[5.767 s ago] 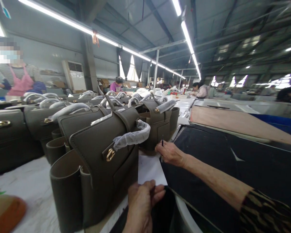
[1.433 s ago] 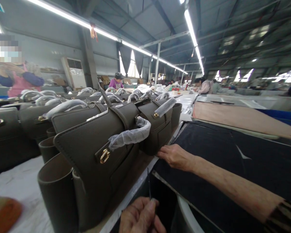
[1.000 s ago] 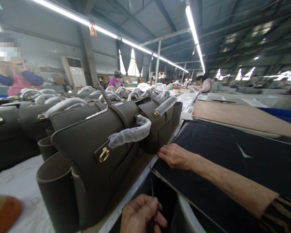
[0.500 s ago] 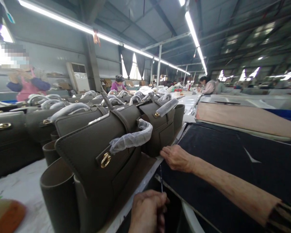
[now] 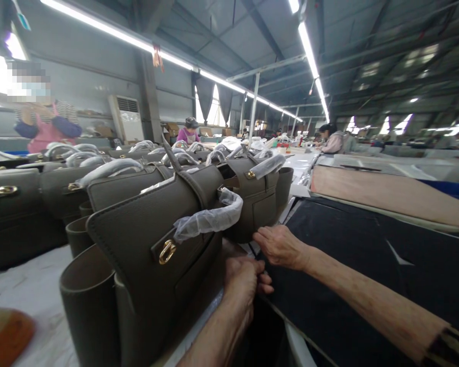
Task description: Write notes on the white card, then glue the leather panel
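Left hand [image 5: 241, 283] and right hand [image 5: 279, 248] sit near a grained leather handbag [image 5: 153, 278], grips unclear.

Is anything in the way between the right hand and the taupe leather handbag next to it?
Nothing visible stands in the way: the right hand has its fingertips at the lower edge of the taupe grained-leather handbag. The left hand lies lower down, not between them.

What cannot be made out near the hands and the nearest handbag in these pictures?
Head view only:
- Anything in the left hand: hidden by its own fingers.
- Lower end of the nearest handbag: cut off by the bottom edge.
- Its handle: covered by cloudy plastic wrap.
- Items on the far worktable: too small.
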### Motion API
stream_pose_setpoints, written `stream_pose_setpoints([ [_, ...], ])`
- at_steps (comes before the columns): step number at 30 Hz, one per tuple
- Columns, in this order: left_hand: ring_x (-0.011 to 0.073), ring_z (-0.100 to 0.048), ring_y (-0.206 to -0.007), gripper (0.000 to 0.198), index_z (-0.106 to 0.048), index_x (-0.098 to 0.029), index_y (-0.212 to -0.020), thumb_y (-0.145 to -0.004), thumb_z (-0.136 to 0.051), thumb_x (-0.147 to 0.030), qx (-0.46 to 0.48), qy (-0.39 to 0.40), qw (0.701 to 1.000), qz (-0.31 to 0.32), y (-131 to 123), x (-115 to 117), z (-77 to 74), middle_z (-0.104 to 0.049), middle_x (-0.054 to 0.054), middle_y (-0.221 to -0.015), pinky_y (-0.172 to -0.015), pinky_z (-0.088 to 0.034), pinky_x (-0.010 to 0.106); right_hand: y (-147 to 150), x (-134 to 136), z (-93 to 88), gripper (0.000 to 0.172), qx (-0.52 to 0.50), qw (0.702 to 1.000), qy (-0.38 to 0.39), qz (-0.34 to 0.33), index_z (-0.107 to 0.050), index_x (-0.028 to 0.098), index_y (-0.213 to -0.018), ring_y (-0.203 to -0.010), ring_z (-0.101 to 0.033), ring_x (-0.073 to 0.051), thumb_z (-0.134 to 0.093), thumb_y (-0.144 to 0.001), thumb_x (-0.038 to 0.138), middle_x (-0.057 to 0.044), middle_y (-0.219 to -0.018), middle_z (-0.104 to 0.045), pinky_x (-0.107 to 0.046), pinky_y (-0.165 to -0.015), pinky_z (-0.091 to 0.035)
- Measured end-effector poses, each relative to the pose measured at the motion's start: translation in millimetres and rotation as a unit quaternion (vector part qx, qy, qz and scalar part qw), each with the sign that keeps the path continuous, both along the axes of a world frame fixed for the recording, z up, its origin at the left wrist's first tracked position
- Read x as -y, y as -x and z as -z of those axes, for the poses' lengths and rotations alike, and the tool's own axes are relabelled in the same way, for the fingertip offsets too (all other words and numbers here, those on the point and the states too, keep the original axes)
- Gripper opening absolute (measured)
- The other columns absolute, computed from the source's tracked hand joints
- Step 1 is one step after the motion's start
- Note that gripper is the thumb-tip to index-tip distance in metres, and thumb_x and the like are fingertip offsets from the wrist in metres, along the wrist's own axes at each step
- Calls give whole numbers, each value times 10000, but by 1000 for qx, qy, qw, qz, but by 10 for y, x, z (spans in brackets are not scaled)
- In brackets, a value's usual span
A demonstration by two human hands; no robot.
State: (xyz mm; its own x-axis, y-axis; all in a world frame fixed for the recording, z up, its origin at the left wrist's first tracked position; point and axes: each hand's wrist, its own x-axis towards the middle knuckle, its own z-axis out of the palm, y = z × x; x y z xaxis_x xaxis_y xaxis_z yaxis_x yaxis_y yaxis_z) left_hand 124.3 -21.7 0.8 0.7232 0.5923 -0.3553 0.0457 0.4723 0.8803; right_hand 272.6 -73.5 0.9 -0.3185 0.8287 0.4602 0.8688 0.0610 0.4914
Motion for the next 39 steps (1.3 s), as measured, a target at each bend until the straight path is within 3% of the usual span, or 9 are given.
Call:
stream_pose_setpoints([
  [9,100,-575,-440,128,-531,-85,-667,-762,-509,-2,18,15,997,-72,-417,-180,54,-573,4,-515,-418,-483,179,-10,-13,-20,97,-4,1000,-26,-8,-537,152,-722,-528,-410,-156,-447,-761,151,-33,-646,-503,-291,-482,-237],
  [15,140,-631,-558,155,-559,-26,-748,-681,-451,63,33,31,995,-92,-249,-165,33,-615,103,-652,-484,-521,193,-20,3,23,152,-16,999,-35,-11,-533,157,-712,-537,-414,-159,-397,-746,97,-29,-642,-493,-294,-489,-248],
  [22,141,-653,-754,338,-529,0,-973,-662,-443,100,45,41,993,-98,-43,-108,43,-616,222,-1030,-603,-550,193,-14,22,56,182,-25,999,-34,-17,-540,153,-728,-536,-399,-154,-378,-790,97,-23,-636,-482,-285,-489,-239],
  [27,182,-647,-904,383,-558,-13,-1039,-668,-479,41,44,-15,997,-56,59,-67,157,-596,219,-1132,-690,-549,218,-16,24,84,183,-29,999,-27,-19,-534,156,-731,-529,-404,-150,-375,-803,100,-19,-635,-487,-280,-485,-234],
  [32,210,-659,-750,480,-617,-57,-1073,-610,-502,-18,31,-104,992,65,96,-44,169,-649,166,-1082,-739,-552,356,-15,-4,51,158,-30,999,-30,-13,-534,154,-727,-521,-409,-148,-393,-770,98,-25,-635,-499,-279,-483,-223],
  [34,247,-636,-927,488,-659,-134,-1047,-592,-520,-28,29,-257,960,110,102,-24,147,-619,115,-1175,-909,-496,391,-19,-16,27,162,-28,999,-32,-11,-532,155,-718,-511,-403,-145,-389,-772,101,-25,-631,-498,-278,-477,-216],
  [37,260,-449,-1251,564,-594,-226,-1192,-659,-506,-65,-23,-500,852,157,93,17,158,-531,73,-1310,-1109,-306,375,-29,-24,7,187,-24,999,-38,-9,-531,154,-707,-497,-384,-143,-371,-790,106,-24,-621,-491,-276,-469,-210],
  [39,270,-447,-1258,592,-505,-265,-1288,-717,-476,-112,-63,-543,820,168,69,41,196,-439,74,-1404,-1100,-321,397,-31,-23,6,198,-24,999,-41,-9,-529,154,-702,-494,-375,-142,-362,-796,104,-21,-613,-483,-274,-467,-210],
])
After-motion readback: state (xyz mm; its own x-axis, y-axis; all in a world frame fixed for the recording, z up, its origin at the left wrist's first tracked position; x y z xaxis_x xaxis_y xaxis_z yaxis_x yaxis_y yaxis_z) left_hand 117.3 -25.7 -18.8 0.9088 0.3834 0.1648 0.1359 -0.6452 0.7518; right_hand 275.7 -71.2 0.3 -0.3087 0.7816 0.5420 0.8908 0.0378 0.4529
